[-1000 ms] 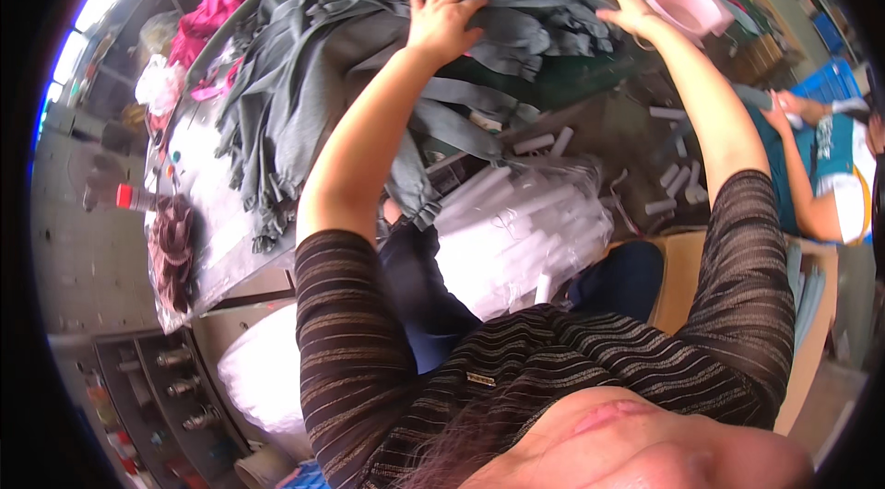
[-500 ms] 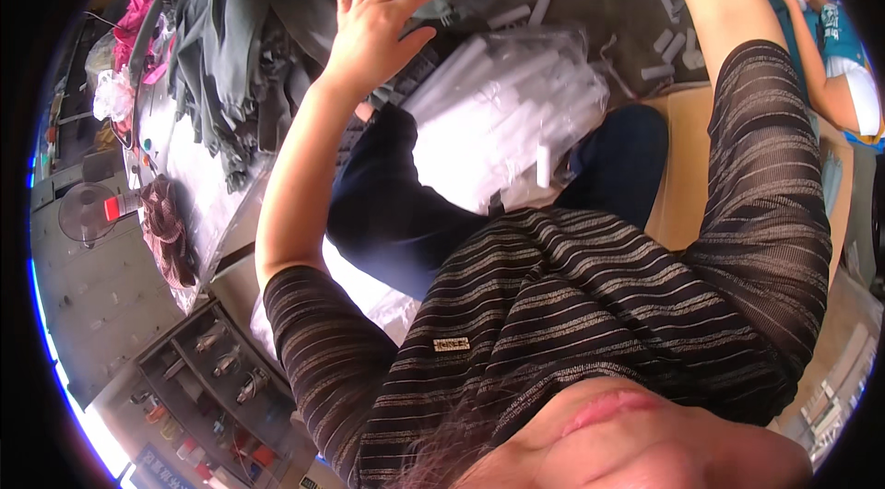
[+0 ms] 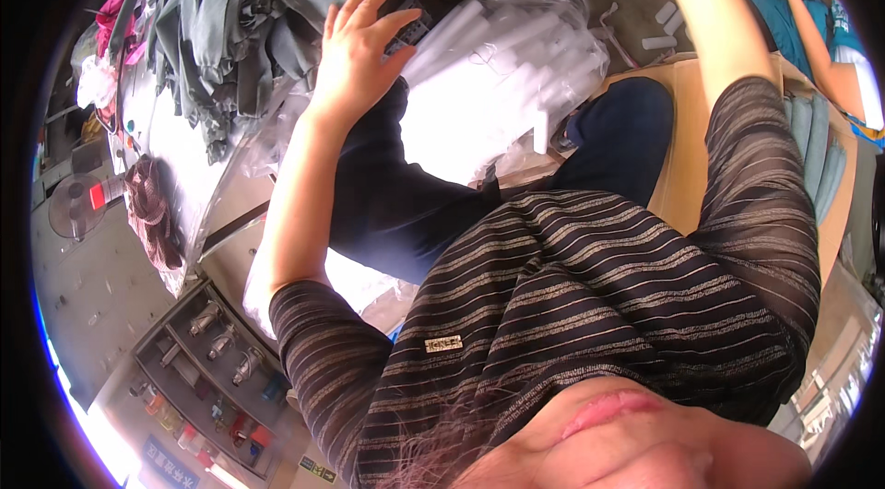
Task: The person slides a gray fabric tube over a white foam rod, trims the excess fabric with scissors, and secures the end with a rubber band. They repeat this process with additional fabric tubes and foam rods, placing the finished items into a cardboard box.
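My left hand [image 3: 355, 60] is raised near the heap of grey-green cloth [image 3: 221, 19], its fingers spread and nothing visible in them. Long pieces of that cloth hang over the table edge at the upper left, and one stretches right along the top of the picture. Beyond my lap, just right of my left hand, lies a clear plastic bag [image 3: 525, 60] full of white tubes. My right forearm [image 3: 705, 10] reaches out past the upper edge, so the right hand is out of the picture.
An open cardboard box [image 3: 682, 134] stands by my right side, with rolled grey-green cloths [image 3: 816, 153] in it. Loose white tubes [image 3: 659, 43] lie on the floor. Another person's arm [image 3: 811, 37] is at the far right. A fan [image 3: 76, 206] and a shelf [image 3: 207, 360] stand left.
The whole view has shifted a little. My left hand stays open and sits slightly lower and further left. More of the rolled cloths in the box now shows; the right hand stays out of sight.
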A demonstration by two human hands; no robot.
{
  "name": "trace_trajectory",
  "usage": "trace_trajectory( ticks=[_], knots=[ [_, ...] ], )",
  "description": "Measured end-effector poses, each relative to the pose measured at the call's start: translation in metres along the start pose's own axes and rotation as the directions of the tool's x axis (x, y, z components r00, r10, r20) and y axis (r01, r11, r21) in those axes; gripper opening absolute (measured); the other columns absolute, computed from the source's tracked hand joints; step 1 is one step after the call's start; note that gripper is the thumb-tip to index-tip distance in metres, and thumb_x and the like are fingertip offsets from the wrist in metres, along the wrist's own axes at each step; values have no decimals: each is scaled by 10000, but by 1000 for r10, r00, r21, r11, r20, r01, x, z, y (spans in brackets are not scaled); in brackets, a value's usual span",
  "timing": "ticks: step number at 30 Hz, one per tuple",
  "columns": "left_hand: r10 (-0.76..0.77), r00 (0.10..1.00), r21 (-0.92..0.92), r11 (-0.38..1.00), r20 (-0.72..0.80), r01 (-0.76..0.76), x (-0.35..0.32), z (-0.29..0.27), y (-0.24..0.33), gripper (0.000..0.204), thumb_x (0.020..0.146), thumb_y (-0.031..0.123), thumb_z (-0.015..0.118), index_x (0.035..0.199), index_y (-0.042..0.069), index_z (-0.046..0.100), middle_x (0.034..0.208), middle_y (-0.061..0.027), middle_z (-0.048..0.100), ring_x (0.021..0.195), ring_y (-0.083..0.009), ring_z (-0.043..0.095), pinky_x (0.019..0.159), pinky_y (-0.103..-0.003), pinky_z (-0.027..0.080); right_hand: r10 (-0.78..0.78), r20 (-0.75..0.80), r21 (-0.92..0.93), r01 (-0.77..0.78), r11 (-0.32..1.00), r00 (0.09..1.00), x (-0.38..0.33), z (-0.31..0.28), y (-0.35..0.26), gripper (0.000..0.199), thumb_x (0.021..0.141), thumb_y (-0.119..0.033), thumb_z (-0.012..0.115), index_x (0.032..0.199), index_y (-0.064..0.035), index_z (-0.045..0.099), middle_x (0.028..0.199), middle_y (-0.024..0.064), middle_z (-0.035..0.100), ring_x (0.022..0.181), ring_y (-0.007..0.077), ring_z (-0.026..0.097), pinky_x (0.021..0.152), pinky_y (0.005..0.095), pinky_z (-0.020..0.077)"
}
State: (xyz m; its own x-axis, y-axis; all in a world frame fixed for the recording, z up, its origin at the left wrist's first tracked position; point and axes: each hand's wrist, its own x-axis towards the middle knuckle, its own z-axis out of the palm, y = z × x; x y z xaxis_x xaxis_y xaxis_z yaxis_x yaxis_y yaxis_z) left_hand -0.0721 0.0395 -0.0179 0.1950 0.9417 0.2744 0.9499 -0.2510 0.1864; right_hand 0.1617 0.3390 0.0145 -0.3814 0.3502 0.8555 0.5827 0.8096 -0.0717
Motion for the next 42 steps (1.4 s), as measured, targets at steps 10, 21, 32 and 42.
trace_trajectory(
  ticks=[10,21,32,42],
  knots=[
    [92,995,-140,985,-32,-96,17,-4,14,318,689,-7,690,995,79,671,1167,-79,597,1091,-280,549,906,-364,446,681,654,-229,-772,593,329,-369,68,33,480,703,-168,669,1144,-28,543,1094,196,599,1035,330,581,863,392,473],
    [85,885,-463,873,458,156,-2,77,14,352,654,-33,696,987,75,661,1118,-115,602,1044,-295,574,862,-384,491,619,753,-464,-847,261,-222,-479,155,-12,924,705,-234,698,1445,-35,181,1396,246,369,1318,324,346,1078,324,317],
    [138,803,-463,867,579,186,34,239,-20,381,745,89,666,1118,92,590,1216,-121,511,1152,-312,465,985,-402,385,192,932,-359,-731,580,-306,-437,181,-67,310,874,-376,546,1036,-118,599,1061,93,637,1011,256,598,874,375,452],
    [-433,709,-206,755,557,623,108,338,24,685,773,513,635,1255,43,508,1232,-190,544,1134,-340,525,954,-384,423,45,946,241,-789,565,321,-339,93,-179,217,887,-252,484,900,-63,592,723,131,641,697,334,623,656,466,478]
  ],
)
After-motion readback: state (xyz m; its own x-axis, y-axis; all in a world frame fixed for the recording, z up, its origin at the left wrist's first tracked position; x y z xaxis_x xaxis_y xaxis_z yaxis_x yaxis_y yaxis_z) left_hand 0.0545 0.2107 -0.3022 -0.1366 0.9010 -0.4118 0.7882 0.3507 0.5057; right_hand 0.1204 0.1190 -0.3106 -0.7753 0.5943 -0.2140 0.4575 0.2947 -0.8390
